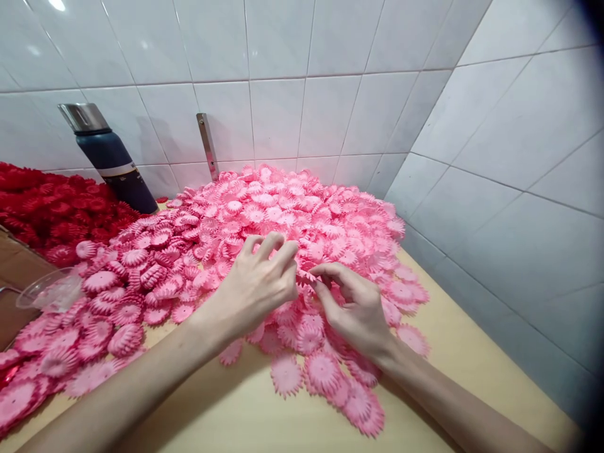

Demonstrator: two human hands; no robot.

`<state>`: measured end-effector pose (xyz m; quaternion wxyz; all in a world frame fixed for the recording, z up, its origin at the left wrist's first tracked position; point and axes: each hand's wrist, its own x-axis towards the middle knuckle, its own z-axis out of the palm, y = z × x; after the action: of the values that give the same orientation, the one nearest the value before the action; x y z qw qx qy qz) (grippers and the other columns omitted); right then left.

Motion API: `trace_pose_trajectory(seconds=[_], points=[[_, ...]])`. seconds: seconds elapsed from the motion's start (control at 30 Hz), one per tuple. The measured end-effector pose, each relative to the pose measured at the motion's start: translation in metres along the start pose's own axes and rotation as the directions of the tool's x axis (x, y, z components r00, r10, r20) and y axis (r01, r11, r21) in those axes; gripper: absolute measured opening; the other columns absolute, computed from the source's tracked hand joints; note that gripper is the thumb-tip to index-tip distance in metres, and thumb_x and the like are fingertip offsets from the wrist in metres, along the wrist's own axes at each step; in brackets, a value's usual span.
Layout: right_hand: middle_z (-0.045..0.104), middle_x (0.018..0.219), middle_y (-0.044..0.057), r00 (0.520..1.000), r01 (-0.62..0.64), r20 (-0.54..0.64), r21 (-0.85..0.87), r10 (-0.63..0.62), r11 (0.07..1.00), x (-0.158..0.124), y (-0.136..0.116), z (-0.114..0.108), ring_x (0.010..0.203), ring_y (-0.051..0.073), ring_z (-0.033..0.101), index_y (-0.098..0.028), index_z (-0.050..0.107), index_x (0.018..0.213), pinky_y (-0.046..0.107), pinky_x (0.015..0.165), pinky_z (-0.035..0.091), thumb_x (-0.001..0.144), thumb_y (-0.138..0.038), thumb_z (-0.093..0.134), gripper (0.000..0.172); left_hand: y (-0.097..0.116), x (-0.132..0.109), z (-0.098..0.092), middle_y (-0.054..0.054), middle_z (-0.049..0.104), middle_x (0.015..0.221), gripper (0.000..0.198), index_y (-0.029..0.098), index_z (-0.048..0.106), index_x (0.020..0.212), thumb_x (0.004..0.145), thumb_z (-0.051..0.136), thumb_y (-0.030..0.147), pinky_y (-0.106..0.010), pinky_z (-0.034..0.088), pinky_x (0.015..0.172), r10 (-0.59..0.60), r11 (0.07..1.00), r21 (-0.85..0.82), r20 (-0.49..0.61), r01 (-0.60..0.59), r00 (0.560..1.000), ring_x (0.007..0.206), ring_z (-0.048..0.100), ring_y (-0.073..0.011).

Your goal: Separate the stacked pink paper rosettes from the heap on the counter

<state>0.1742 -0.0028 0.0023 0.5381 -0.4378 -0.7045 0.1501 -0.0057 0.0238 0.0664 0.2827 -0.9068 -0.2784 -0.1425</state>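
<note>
A big heap of pink paper flower cut-outs [283,220] covers the wooden table [453,352]. Above its near side, my left hand [257,283] and my right hand [352,308] meet fingertip to fingertip. Together they pinch one small pink flower piece [306,277] between thumb and forefinger. My left hand's other fingers are curled and raised. My right hand's fingers curl inward over the pile. Both forearms reach in from the bottom edge.
A heap of red flower cut-outs [51,207] lies at the far left. A dark blue flask with a steel cap [106,154] stands against the tiled wall. A clear plastic cup [47,290] lies at the left. White tiled walls close the back and right.
</note>
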Motion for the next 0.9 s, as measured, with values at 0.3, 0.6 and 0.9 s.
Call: trace_pose_trajectory(seconds=[0.3, 0.6, 0.9], points=[[0.069, 0.095, 0.007, 0.983, -0.185, 0.044, 0.269, 0.18, 0.945, 0.001, -0.003, -0.001, 0.089, 0.021, 0.066, -0.02, 0.065, 0.098, 0.037, 0.083, 0.056, 0.08, -0.016, 0.065, 0.018, -0.003, -0.002, 0.008, -0.01, 0.063, 0.099, 0.009, 0.014, 0.058, 0.088, 0.089, 0.05, 0.016, -0.04, 0.046, 0.078, -0.029, 0.996, -0.084, -0.024, 0.027, 0.999, 0.098, 0.051, -0.0269], [0.07, 0.092, 0.004, 0.992, -0.124, 0.053, 0.206, 0.116, 0.971, 0.001, 0.003, -0.003, 0.086, 0.018, 0.066, -0.021, 0.068, 0.096, 0.033, 0.079, 0.055, 0.085, -0.014, 0.059, 0.016, 0.012, -0.003, 0.011, -0.013, 0.058, 0.107, 0.01, 0.012, 0.06, 0.082, 0.086, 0.051, 0.011, -0.04, 0.049, 0.086, -0.077, 0.955, -0.295, -0.143, 0.032, 0.987, 0.103, 0.046, -0.0258], [0.072, 0.087, 0.004, 0.948, -0.28, -0.062, 0.304, 0.312, 0.911, 0.014, 0.013, -0.017, 0.078, 0.016, 0.067, -0.022, 0.072, 0.088, 0.028, 0.071, 0.056, 0.082, -0.024, 0.067, 0.008, 0.004, 0.002, -0.013, -0.006, 0.051, 0.095, 0.02, 0.017, 0.055, 0.067, 0.087, 0.052, 0.017, -0.039, 0.05, 0.082, -0.364, 0.52, -0.797, 0.118, 0.307, 0.924, 0.092, 0.048, -0.0193]])
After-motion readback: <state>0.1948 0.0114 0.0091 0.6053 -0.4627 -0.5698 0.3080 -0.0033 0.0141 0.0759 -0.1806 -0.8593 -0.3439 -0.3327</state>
